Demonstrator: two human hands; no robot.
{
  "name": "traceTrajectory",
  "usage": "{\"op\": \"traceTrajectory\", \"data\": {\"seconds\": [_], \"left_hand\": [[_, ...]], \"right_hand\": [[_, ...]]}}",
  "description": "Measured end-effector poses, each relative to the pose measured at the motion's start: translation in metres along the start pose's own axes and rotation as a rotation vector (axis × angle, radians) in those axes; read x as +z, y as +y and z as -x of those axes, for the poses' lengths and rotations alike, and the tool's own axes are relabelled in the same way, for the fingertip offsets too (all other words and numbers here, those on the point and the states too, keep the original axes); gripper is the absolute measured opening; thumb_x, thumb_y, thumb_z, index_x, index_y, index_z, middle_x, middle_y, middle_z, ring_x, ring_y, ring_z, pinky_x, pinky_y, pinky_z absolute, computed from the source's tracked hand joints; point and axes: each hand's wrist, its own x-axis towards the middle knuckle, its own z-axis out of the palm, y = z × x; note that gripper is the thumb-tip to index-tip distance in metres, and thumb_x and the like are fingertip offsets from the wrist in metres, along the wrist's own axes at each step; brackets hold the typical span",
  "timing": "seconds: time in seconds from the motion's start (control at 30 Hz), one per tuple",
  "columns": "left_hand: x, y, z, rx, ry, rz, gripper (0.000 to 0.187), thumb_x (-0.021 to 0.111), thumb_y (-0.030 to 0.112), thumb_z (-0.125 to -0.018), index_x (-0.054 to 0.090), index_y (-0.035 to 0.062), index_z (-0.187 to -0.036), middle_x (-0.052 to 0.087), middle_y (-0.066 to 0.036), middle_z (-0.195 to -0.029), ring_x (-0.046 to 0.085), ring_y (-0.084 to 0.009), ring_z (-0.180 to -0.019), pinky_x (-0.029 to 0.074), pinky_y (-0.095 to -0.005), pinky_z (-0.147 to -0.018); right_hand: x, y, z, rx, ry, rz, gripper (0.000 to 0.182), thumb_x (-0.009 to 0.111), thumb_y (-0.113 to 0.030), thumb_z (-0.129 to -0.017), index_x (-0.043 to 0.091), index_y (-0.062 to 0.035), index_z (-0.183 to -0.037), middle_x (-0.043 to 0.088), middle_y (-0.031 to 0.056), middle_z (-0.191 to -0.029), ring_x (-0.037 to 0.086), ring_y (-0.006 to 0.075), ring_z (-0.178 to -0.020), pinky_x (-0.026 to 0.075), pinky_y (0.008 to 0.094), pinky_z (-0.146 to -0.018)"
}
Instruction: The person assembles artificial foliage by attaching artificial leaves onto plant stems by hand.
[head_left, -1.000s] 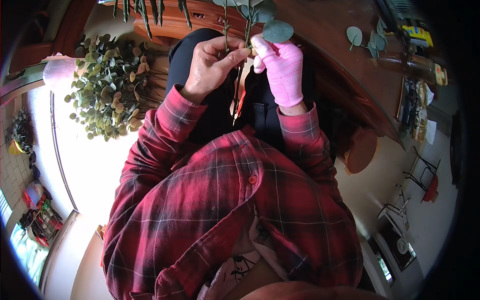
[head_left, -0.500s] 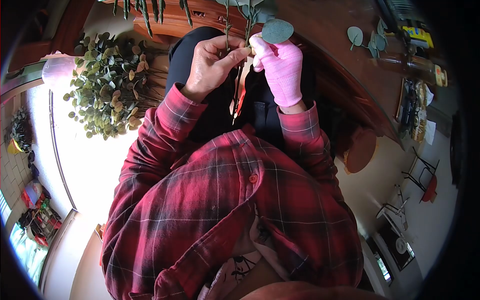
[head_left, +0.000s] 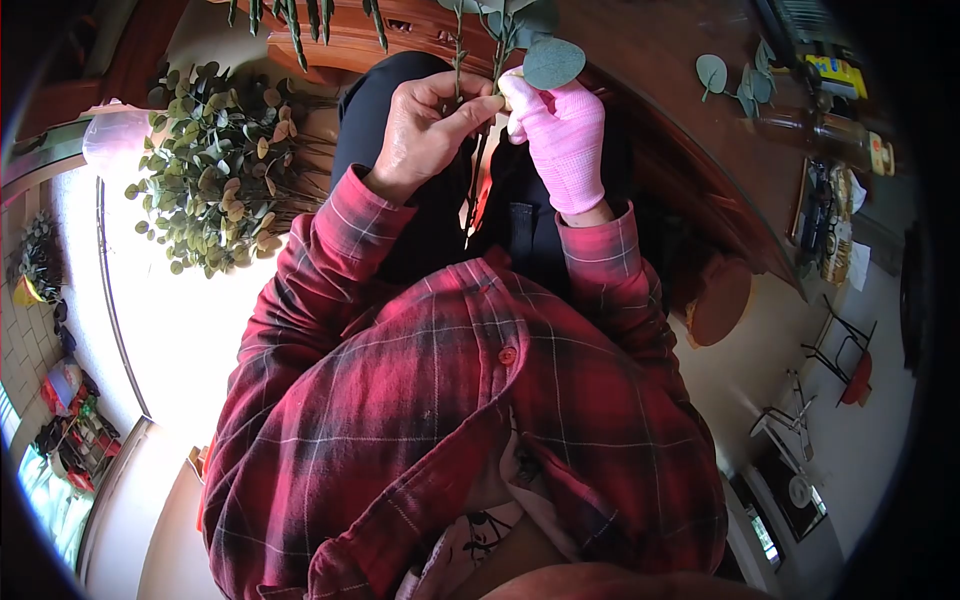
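My left hand [head_left: 425, 130], bare, pinches a leafy eucalyptus stem [head_left: 497, 55] between thumb and forefinger, above my lap. Close against it, my right hand [head_left: 560, 140] wears a pink knitted glove, and its fingers are closed on the same stem. A broad grey-green leaf [head_left: 553, 63] stands out just above the gloved fingers. Thin brown stem ends [head_left: 474, 195] hang below the left hand between my knees. The upper part of the foliage is cut off by the top edge of the view. Exactly where the fingertips meet is partly hidden.
A big bunch of leafy branches [head_left: 215, 180] lies to my left. Green stalks [head_left: 300, 25] hang over the wooden furniture ahead. On the dark wooden table [head_left: 660, 90] at right are a loose leaf sprig [head_left: 752, 88] and a brown bottle [head_left: 825, 137]. A round stool [head_left: 722, 300] stands below.
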Motion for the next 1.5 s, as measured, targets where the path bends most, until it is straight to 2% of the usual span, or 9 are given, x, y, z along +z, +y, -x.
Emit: {"op": "traceTrajectory", "data": {"seconds": [0.43,0.53,0.83,1.03,1.27,1.37,1.5], "left_hand": [[0.000,-0.001,0.000,0.009,-0.015,-0.016,0.011,0.061,0.008,-0.088,0.065,-0.0011,-0.091,0.062,-0.001,-0.072,0.054,-0.0049,-0.065,0.043,-0.0196,-0.062],[-0.001,0.000,-0.002,0.014,-0.016,0.003,0.010,0.063,0.008,-0.087,0.064,-0.0020,-0.090,0.062,0.000,-0.073,0.053,-0.0035,-0.065,0.043,-0.0186,-0.061],[-0.003,0.001,-0.003,0.032,-0.018,0.030,0.011,0.064,0.009,-0.087,0.064,-0.0022,-0.090,0.064,0.000,-0.075,0.053,-0.0026,-0.065,0.043,-0.0184,-0.060],[-0.002,0.003,-0.003,0.039,-0.031,-0.005,0.012,0.064,0.008,-0.087,0.064,-0.0025,-0.091,0.065,-0.001,-0.077,0.053,-0.0031,-0.066,0.044,-0.0186,-0.061],[-0.003,0.000,-0.003,0.047,-0.043,0.007,0.013,0.064,0.009,-0.087,0.064,-0.0026,-0.091,0.065,-0.001,-0.077,0.054,-0.0035,-0.067,0.044,-0.0189,-0.062],[-0.004,0.003,-0.003,0.043,-0.061,-0.020,0.010,0.062,0.006,-0.088,0.062,-0.0022,-0.094,0.063,-0.003,-0.076,0.058,-0.0067,-0.068,0.046,-0.0201,-0.065],[-0.002,0.001,-0.003,0.041,-0.037,-0.005,0.012,0.064,0.009,-0.087,0.063,-0.0027,-0.090,0.063,0.000,-0.075,0.053,-0.0033,-0.066,0.043,-0.0188,-0.061]], "right_hand": [[-0.002,0.006,-0.001,-0.048,0.000,0.091,0.009,0.063,-0.008,-0.086,0.064,-0.0016,-0.091,0.058,-0.0009,-0.065,0.049,0.0034,-0.051,0.039,0.0188,-0.048],[-0.005,0.001,-0.002,0.028,-0.014,-0.012,0.011,0.063,-0.010,-0.086,0.064,-0.0007,-0.092,0.057,-0.0012,-0.064,0.050,0.0036,-0.052,0.040,0.0183,-0.049],[-0.019,-0.002,-0.003,0.092,-0.148,-0.156,0.018,0.061,-0.013,-0.089,0.064,-0.0003,-0.101,0.060,0.0000,-0.077,0.052,0.0022,-0.060,0.044,0.0174,-0.053],[-0.015,-0.002,-0.002,0.069,-0.087,-0.034,0.016,0.062,-0.012,-0.088,0.064,-0.0006,-0.098,0.061,0.0001,-0.077,0.053,0.0023,-0.060,0.044,0.0170,-0.054],[-0.015,-0.001,-0.003,0.051,-0.071,-0.063,0.014,0.063,-0.011,-0.087,0.063,-0.0005,-0.096,0.061,-0.0003,-0.076,0.052,0.0018,-0.059,0.044,0.0168,-0.053],[-0.013,-0.002,-0.003,0.034,-0.065,-0.067,0.013,0.063,-0.011,-0.087,0.063,-0.0007,-0.095,0.060,-0.0006,-0.074,0.052,0.0016,-0.058,0.043,0.0168,-0.052],[-0.013,0.000,-0.003,0.036,-0.057,-0.040,0.014,0.063,-0.012,-0.087,0.063,-0.0011,-0.096,0.060,-0.0006,-0.073,0.051,0.0018,-0.057,0.042,0.0171,-0.051]]}}
